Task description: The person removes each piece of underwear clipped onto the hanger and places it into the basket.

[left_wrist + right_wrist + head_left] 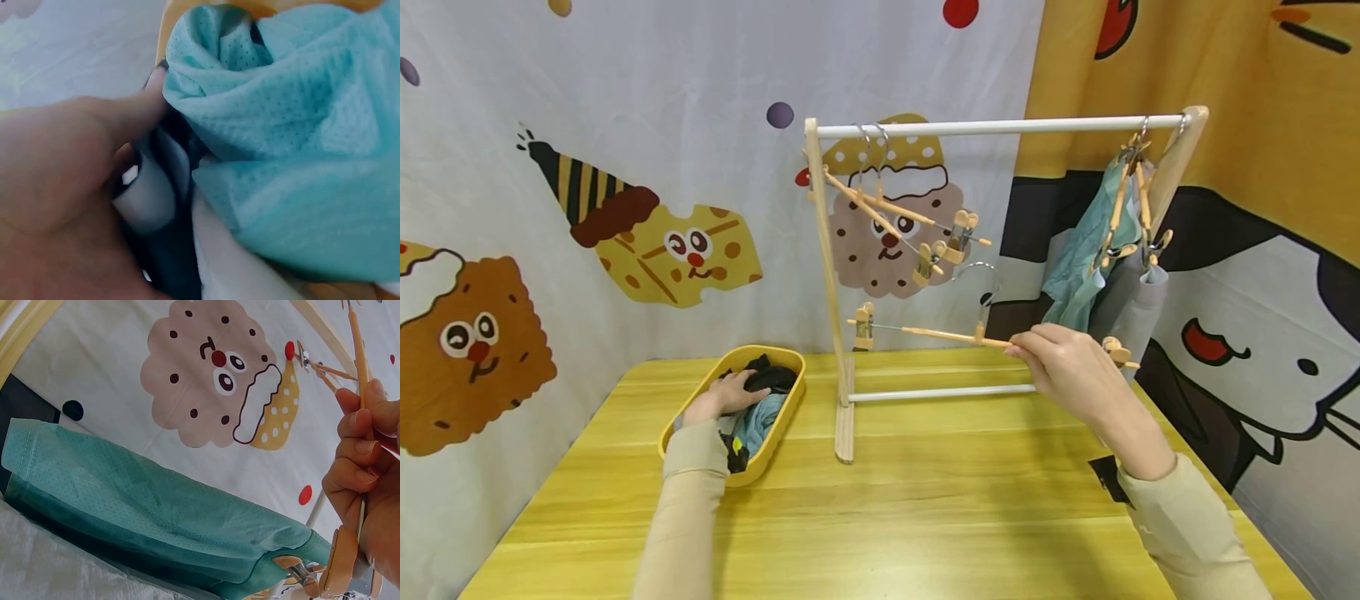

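Observation:
My right hand [1070, 365] grips a wooden clip hanger [951, 336] by its bar, held level in front of the rack. In the right wrist view my fingers [357, 447] curl round the bar, with a clip [340, 565] below them. On the left, my left hand [724, 396] reaches into a yellow basket [765, 462] of clothes. Its thumb [140, 106] touches black cloth [172, 250] in the left wrist view, beside a mesh teal garment [281, 106]. The other fingers are mostly hidden, so I cannot tell whether they grasp anything.
A small clothes rack [1000, 127] stands on the wooden table [887, 517]. Two bare clip hangers [891, 208] hang at its left end. At the right end hang a teal garment [1078, 242] and a grey one [1138, 308]. Behind is a printed curtain [700, 83].

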### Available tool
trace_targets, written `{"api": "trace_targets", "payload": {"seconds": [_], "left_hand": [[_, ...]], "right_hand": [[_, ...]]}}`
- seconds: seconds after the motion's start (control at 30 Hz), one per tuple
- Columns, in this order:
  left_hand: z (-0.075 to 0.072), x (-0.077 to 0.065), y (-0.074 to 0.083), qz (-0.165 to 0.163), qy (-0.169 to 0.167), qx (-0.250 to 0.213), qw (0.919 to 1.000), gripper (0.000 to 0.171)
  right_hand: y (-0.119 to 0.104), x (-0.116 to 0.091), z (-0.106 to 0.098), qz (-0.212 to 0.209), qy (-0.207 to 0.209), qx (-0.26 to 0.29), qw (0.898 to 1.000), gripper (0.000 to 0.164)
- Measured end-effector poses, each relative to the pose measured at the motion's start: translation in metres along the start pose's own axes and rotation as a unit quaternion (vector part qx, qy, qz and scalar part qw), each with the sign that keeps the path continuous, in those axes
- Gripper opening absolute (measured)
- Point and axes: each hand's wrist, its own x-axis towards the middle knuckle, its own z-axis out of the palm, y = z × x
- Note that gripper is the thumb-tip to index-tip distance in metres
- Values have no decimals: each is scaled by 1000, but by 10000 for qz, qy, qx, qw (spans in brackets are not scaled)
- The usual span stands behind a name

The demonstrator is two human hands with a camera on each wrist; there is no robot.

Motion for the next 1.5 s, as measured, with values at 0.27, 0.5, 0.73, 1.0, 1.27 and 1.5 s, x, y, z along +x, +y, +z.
{"api": "trace_targets", "payload": {"seconds": [0.27, 0.5, 0.73, 1.0, 1.27, 1.5], "left_hand": [[1, 1, 4, -118, -864, 553, 9947, 72], [0, -3, 7, -304, -598, 266, 9974, 77], [0, -7, 31, -661, 42, -247, 9975, 79], [-14, 7, 83, 1056, 1642, -948, 9762, 75], [-19, 15, 137, 2133, 2614, -2083, 9181, 73], [-10, 19, 151, 1939, 3198, -2453, 8944, 50]], "right_hand": [[-1, 1, 1, 4, -76, -30, 10000, 41], [-1, 2, -2, 130, -236, -95, 9996, 7], [-1, 3, -4, 251, -306, -179, 9991, 9], [-1, 2, -5, 534, -351, -266, 9976, 5], [-2, 5, -6, 940, -436, -462, 9935, 8], [-6, 10, -12, 1339, -460, -823, 9865, 17]]}}
